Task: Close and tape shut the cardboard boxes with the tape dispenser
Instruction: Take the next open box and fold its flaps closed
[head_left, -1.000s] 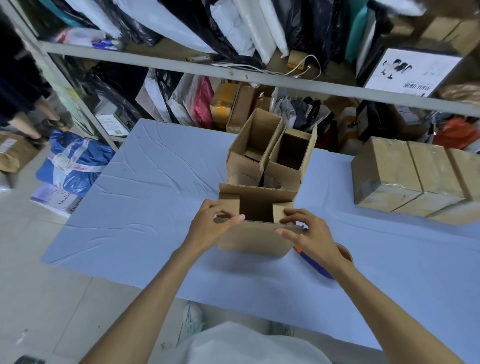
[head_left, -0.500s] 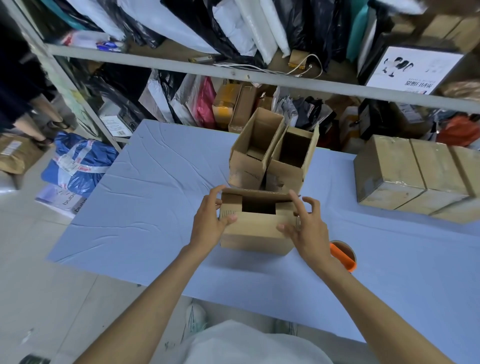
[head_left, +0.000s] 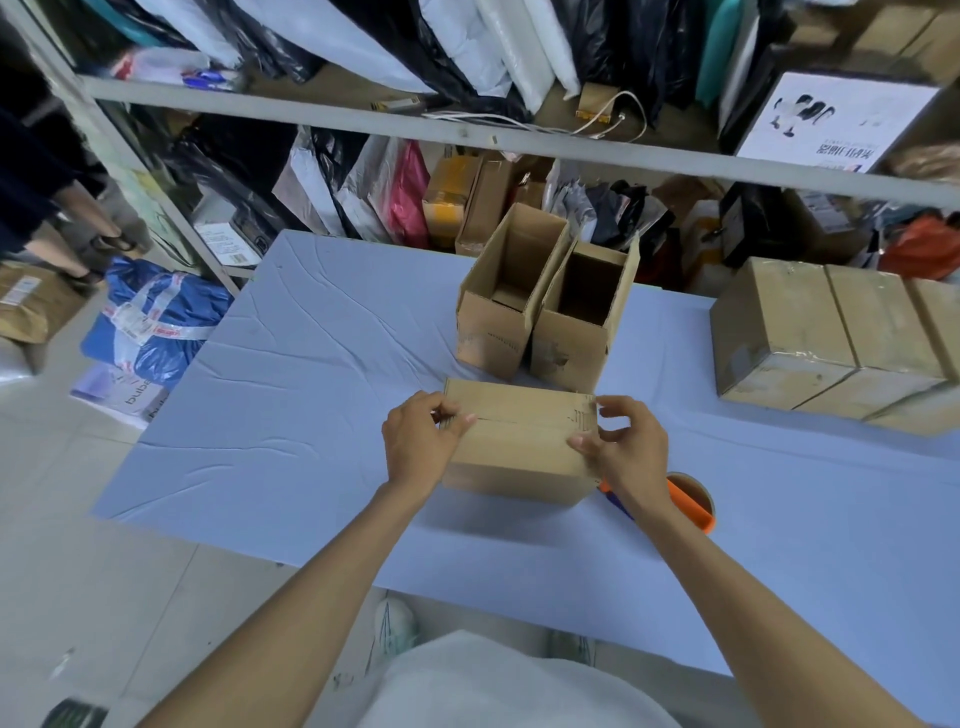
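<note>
Work item: near box (head_left: 519, 441), on the blue-covered table (head_left: 311, 415) directly before the person, just in front of two open boxes (head_left: 493, 332).
Left hand (head_left: 421, 447): curled over the left end of the top seam, holding the flaps down.
Right hand (head_left: 623, 447): curled at the right end, thumb on the top flap, gripping that edge.
Condition of item: plain brown cardboard, top flaps folded flat and meeting along a seam; no tape visible on it.
Tape dispenser (head_left: 691, 501): orange, lying on the table just right of the box, behind the right wrist, unheld.
Completed, by appearance: three sealed boxes (head_left: 779, 332) at the right, glossy with tape.
Outstanding, by judgement: taping this seam; closing and taping the two open boxes.
</note>
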